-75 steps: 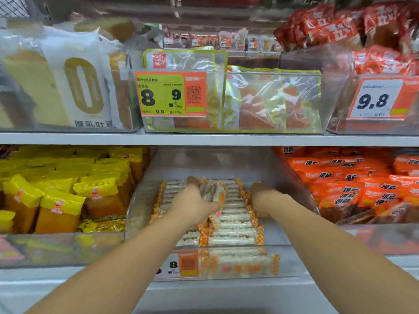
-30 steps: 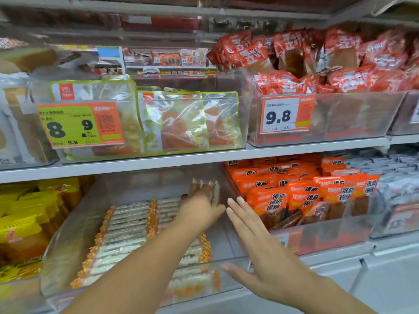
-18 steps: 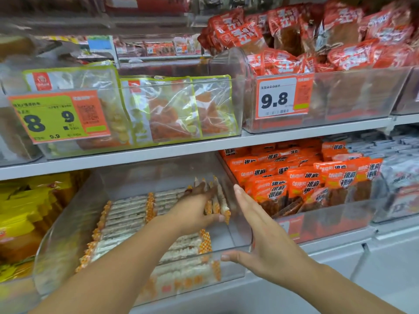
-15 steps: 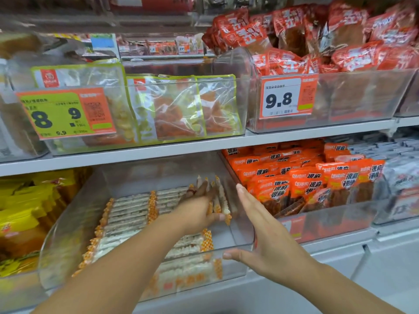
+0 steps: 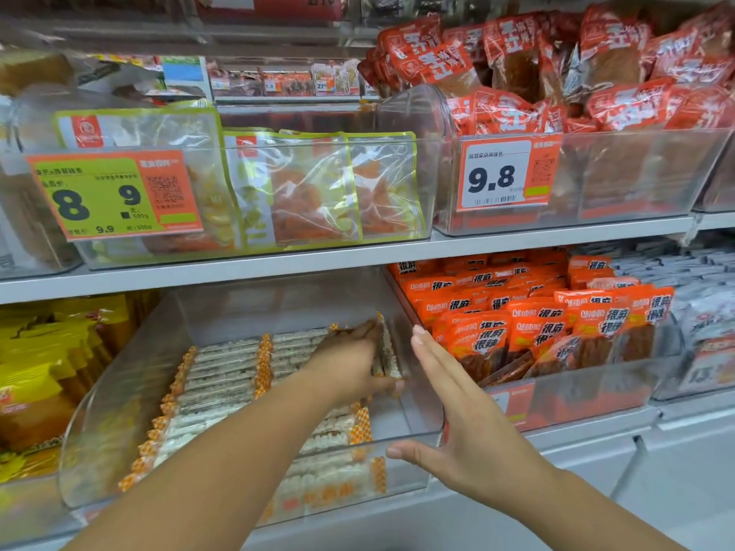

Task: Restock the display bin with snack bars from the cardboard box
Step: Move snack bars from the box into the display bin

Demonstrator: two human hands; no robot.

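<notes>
Against the right wall of the display bin, my left hand pinches a few upright snack bars; my right hand waits flat, fingers straight and together. Released carelessly, the bars may topple across the lying rows.

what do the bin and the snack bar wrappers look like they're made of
Display bin: clear rigid plastic, probably acrylic; glossy, and the bars show through its walls.
Snack bars: thin clear plastic film, it seems, with orange checked crimped ends; pale filling visible inside.
</notes>
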